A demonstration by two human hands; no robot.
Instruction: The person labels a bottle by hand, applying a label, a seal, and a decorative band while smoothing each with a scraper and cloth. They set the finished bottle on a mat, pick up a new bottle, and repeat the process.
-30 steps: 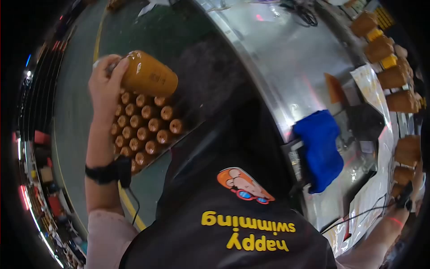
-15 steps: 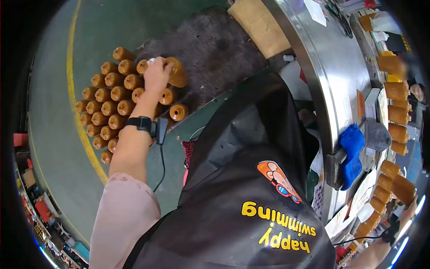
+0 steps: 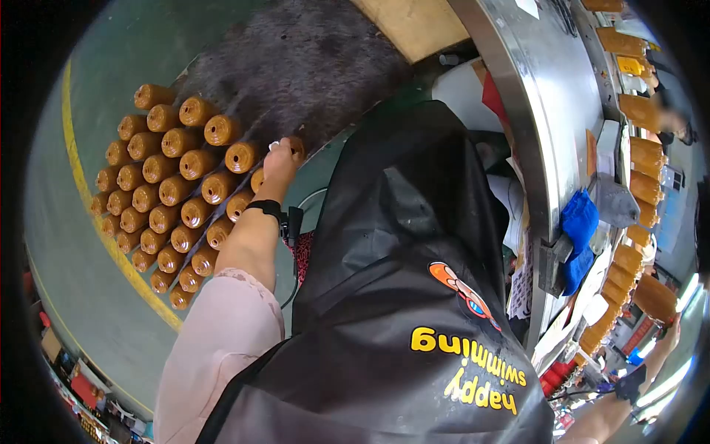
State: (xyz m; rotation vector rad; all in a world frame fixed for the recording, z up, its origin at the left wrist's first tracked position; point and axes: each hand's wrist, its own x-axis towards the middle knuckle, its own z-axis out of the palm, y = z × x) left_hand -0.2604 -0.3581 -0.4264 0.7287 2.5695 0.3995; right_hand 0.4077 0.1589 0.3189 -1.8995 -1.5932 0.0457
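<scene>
My left hand (image 3: pixel 279 164) reaches down at the near corner of a group of amber-brown bottles. Its fingers are closed at the top of one brown bottle (image 3: pixel 298 146), which is partly hidden by the hand. Something white shows at the fingertips. Beside it, several more brown bottles (image 3: pixel 196 164) stand upright in close rows, each with a small dark hole on top. Off at the lower right, my right hand (image 3: pixel 671 334) is raised and grips another brown bottle (image 3: pixel 655 297). Part of that hand is blurred near the image edge.
The bottles stand on a dark board (image 3: pixel 296 63) on the green floor. A steel-edged table (image 3: pixel 529 111) runs along the right, with a blue cloth (image 3: pixel 579 240) on its edge. More brown bottles (image 3: pixel 642 163) line up beyond it. A cardboard sheet (image 3: pixel 414 26) lies at the top.
My left hand has moved from the far side of the rows to the near corner of the group. The whole view has shifted. My right hand still grips its bottle at the lower right.
</scene>
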